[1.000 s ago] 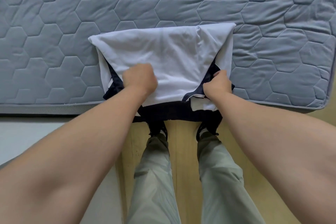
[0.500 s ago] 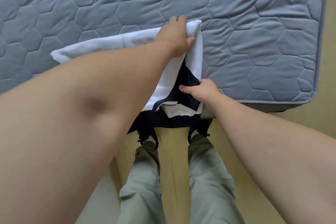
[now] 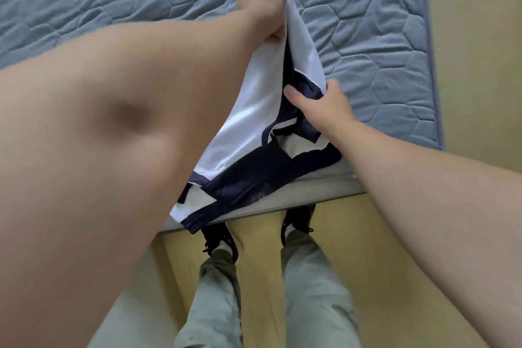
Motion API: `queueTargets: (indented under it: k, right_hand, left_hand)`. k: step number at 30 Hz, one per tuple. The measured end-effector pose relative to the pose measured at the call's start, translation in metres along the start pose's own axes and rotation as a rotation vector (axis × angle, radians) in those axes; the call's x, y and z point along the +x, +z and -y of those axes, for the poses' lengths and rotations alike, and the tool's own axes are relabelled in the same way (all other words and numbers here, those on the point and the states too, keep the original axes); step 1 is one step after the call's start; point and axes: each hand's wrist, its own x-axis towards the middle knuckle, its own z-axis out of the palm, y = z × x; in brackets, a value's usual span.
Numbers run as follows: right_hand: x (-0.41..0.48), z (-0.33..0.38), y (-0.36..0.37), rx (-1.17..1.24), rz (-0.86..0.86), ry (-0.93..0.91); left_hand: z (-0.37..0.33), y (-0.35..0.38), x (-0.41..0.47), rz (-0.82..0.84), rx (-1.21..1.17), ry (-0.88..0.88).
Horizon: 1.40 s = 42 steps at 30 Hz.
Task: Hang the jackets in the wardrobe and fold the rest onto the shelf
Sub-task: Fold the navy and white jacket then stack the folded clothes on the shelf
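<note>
A white garment with navy trim (image 3: 262,110) lies partly folded at the near edge of the bed, its navy hem hanging over the side. My left hand (image 3: 264,8) grips the far white corner and holds it up off the mattress. My right hand (image 3: 319,104) pinches the garment's right edge, thumb on the navy part, fingers behind the white cloth. My left forearm crosses the left half of the view and hides the garment's left part.
The blue quilted mattress (image 3: 381,31) fills the top of the view, with its right edge near the yellow floor (image 3: 466,65). My legs and dark shoes (image 3: 296,223) stand at the bed's near edge. A pale mat (image 3: 135,305) lies at lower left.
My left hand left the near edge, reached across to the far right corner and lifted it. My right hand shifted from the lower corner up along the right edge. The view swung right.
</note>
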Motion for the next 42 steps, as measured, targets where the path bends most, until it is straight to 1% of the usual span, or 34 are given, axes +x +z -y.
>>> queueTargets:
  k: [3, 5, 7, 10, 12, 14, 16, 19, 23, 26, 29, 32, 35, 36, 37, 38, 39, 41, 42]
  right_hand:
    - [0.003, 0.003, 0.000, -0.294, 0.055, -0.005]
    - [0.007, 0.004, 0.004, -0.407, 0.029, 0.014]
    - [0.007, 0.008, 0.009, -0.422, -0.033, 0.019]
    - [0.001, 0.013, 0.015, -0.434, -0.108, -0.046]
    - [-0.010, 0.016, 0.017, -0.478, -0.131, -0.088]
    - [-0.027, 0.020, 0.020, -0.550, -0.167, -0.180]
    - [-0.050, 0.023, 0.030, -0.624, -0.201, -0.321]
    - [-0.093, 0.031, 0.054, -0.671, -0.194, -0.524]
    - [-0.140, 0.040, 0.097, -0.739, -0.090, -0.674]
    - [-0.161, 0.040, 0.139, -0.802, 0.057, -0.713]
    - [-0.168, 0.032, 0.185, -0.839, 0.188, -0.711]
    - [-0.164, 0.022, 0.222, -0.812, 0.328, -0.670]
    - [-0.148, 0.009, 0.236, -0.704, 0.556, -0.534]
    - [-0.144, 0.006, 0.235, -0.690, 0.596, -0.510]
    - [-0.141, 0.003, 0.233, -0.689, 0.592, -0.520]
    - [-0.139, 0.001, 0.230, -0.684, 0.542, -0.561]
    - [-0.138, -0.001, 0.227, -0.660, 0.442, -0.624]
    - [-0.133, -0.001, 0.221, -0.601, 0.147, -0.726]
    - [-0.130, 0.001, 0.219, -0.593, -0.003, -0.707]
  left_hand:
    - [-0.006, -0.001, -0.001, -0.013, 0.027, -0.002]
    - [-0.006, -0.005, -0.003, -0.022, -0.031, 0.000]
    - [-0.004, -0.011, -0.003, -0.049, -0.120, -0.050]
    - [0.002, -0.023, -0.006, -0.096, -0.267, -0.188]
    - [0.010, -0.031, -0.011, -0.137, -0.356, -0.223]
    - [0.020, -0.040, -0.018, -0.208, -0.394, -0.241]
    - [0.029, -0.052, -0.026, -0.262, -0.477, -0.299]
    - [0.048, -0.081, -0.049, -0.303, -0.733, -0.411]
    - [0.092, -0.127, -0.088, -0.325, -0.959, -0.439]
    - [0.139, -0.159, -0.107, -0.417, -1.013, -0.493]
    - [0.191, -0.180, -0.117, -0.541, -0.994, -0.542]
    - [0.224, -0.190, -0.121, -0.675, -0.903, -0.486]
    - [0.253, -0.196, -0.115, -0.644, -0.767, -0.495]
    - [0.262, -0.197, -0.114, -0.626, -0.723, -0.517]
    - [0.271, -0.199, -0.113, -0.615, -0.678, -0.550]
    - [0.277, -0.200, -0.115, -0.614, -0.635, -0.585]
    - [0.282, -0.201, -0.118, -0.616, -0.608, -0.611]
    - [0.286, -0.199, -0.123, -0.591, -0.627, -0.638]
    - [0.286, -0.197, -0.127, -0.549, -0.674, -0.648]
